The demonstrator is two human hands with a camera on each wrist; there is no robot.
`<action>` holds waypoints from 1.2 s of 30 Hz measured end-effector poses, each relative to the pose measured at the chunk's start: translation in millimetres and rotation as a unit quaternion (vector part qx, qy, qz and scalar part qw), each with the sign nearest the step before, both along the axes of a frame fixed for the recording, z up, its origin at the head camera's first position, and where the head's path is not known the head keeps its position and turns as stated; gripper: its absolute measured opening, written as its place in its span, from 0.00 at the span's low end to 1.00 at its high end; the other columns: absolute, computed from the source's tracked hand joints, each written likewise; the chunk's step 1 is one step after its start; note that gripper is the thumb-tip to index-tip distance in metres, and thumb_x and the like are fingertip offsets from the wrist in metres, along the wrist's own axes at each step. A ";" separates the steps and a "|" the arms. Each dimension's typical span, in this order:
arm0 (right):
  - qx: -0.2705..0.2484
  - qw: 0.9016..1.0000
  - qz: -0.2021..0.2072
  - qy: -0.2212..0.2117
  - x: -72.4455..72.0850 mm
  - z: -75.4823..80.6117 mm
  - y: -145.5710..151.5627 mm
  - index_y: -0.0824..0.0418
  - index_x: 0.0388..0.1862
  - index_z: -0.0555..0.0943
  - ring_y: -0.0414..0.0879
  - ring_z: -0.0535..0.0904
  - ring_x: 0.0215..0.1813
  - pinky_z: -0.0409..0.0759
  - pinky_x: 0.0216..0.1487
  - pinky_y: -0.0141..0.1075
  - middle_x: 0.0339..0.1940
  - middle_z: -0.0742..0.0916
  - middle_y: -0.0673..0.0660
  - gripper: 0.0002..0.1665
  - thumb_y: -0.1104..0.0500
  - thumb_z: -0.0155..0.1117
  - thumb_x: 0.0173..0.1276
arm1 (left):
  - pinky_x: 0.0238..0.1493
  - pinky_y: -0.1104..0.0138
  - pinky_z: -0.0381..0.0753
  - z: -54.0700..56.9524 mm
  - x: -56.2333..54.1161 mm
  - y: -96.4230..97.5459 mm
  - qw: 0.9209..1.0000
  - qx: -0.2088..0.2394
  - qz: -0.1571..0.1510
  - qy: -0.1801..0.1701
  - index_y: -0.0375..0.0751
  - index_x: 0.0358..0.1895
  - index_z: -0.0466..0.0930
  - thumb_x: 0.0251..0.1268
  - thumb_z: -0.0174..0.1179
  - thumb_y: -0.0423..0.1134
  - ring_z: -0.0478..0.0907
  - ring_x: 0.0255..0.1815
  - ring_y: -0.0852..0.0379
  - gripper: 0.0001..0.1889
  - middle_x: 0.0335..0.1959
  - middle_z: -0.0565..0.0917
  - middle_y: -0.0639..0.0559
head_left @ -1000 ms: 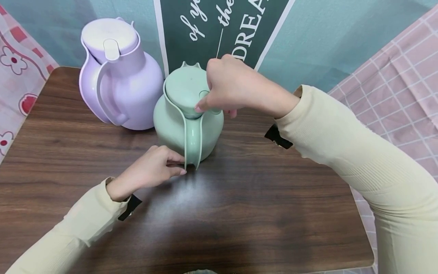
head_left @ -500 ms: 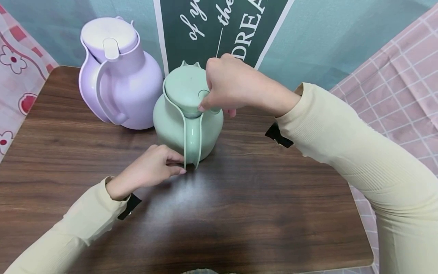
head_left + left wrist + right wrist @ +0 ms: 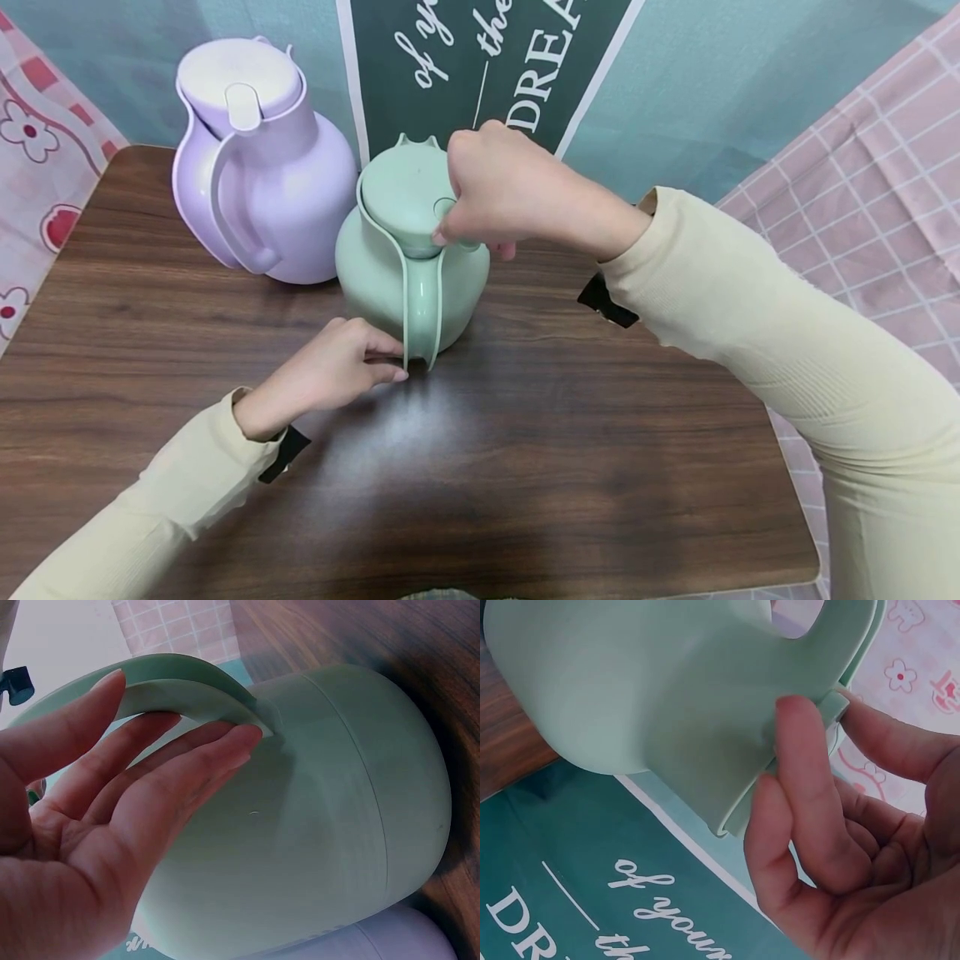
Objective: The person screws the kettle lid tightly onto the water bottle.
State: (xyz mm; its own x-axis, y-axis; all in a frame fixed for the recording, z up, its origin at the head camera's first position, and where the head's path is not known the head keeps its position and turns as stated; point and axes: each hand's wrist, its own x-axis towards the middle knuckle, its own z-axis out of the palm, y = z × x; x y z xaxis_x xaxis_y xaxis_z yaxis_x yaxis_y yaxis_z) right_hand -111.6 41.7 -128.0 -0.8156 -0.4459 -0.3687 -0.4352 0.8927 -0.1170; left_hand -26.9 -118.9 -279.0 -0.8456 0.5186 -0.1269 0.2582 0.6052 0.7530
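Observation:
A green thermos jug point(image 3: 375, 271) stands upright on the wooden table, its handle point(image 3: 423, 308) pointing toward me. My left hand point(image 3: 330, 367) holds the lower part of that handle; in the left wrist view the thumb point(image 3: 75, 724) lies along the outside and the fingers reach beneath it. Up at the top, my right hand point(image 3: 506, 187) grips the right edge of the round lid point(image 3: 408, 183). The right wrist view shows the thumb at the lid's small tab point(image 3: 835, 707) and curled fingers point(image 3: 802, 765) at the jug's neck. The lid sits in the jug's mouth.
A lilac thermos jug point(image 3: 315, 192) stands close to the left of the green one, near the back of the wooden table point(image 3: 600, 467). Behind hangs a blue-green cloth with a dark lettered panel point(image 3: 480, 58). Patterned pink cloths border both sides.
Over the last second the right thumb has shifted slightly right along the lid's edge. The left hand and both jugs stay in place.

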 end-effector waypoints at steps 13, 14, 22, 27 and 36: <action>-0.017 1.000 -0.020 -0.014 5.3 2.7 -3.1 0.66 0.17 0.75 0.40 0.77 0.11 0.75 0.27 0.32 0.11 0.81 0.57 0.15 0.56 0.63 0.55 | 0.26 0.68 0.69 -0.9 0.2 1.1 1.000 0.001 -0.001 0.012 0.44 0.28 0.85 0.52 0.64 0.31 0.67 0.20 0.64 0.03 0.19 0.78 0.62; -0.018 1.000 -0.021 -0.014 5.3 2.6 -3.1 0.66 0.17 0.76 0.40 0.77 0.11 0.75 0.27 0.32 0.11 0.81 0.57 0.15 0.57 0.63 0.55 | 0.26 0.68 0.70 -1.0 0.2 1.2 1.000 0.001 -0.001 0.015 0.43 0.28 0.85 0.52 0.64 0.31 0.67 0.20 0.64 0.03 0.20 0.78 0.62; -0.037 0.999 -0.026 -0.019 5.9 0.4 -2.8 0.67 0.15 0.75 0.40 0.77 0.10 0.76 0.26 0.31 0.10 0.81 0.57 0.16 0.58 0.63 0.55 | 0.26 0.68 0.70 -1.9 0.6 1.5 1.000 0.005 0.000 0.016 0.42 0.30 0.85 0.52 0.64 0.31 0.67 0.20 0.64 0.03 0.21 0.80 0.60; -0.036 0.999 -0.030 -0.020 7.5 0.8 -4.3 0.66 0.16 0.75 0.40 0.77 0.11 0.76 0.26 0.30 0.10 0.81 0.57 0.15 0.58 0.62 0.55 | 0.25 0.68 0.70 -1.6 1.1 1.3 1.000 0.004 -0.001 0.014 0.42 0.30 0.85 0.52 0.63 0.31 0.67 0.20 0.64 0.03 0.21 0.80 0.61; -0.047 0.998 -0.037 -0.022 10.7 1.6 -5.1 0.67 0.16 0.75 0.40 0.77 0.10 0.76 0.26 0.31 0.11 0.81 0.58 0.14 0.59 0.61 0.56 | 0.25 0.68 0.70 -1.3 0.9 1.1 1.000 0.007 -0.003 0.017 0.42 0.30 0.85 0.52 0.64 0.31 0.67 0.20 0.64 0.03 0.21 0.79 0.61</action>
State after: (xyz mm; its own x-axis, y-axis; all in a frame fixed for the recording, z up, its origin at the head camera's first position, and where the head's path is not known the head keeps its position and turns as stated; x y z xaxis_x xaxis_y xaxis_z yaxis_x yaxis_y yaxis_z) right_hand -100.8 36.6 -126.4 -0.8314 -0.4201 -0.3638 -0.3621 0.9061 -0.2190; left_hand -25.9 -117.9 -280.3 -0.8463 0.5250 -0.0901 0.2874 0.5924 0.7526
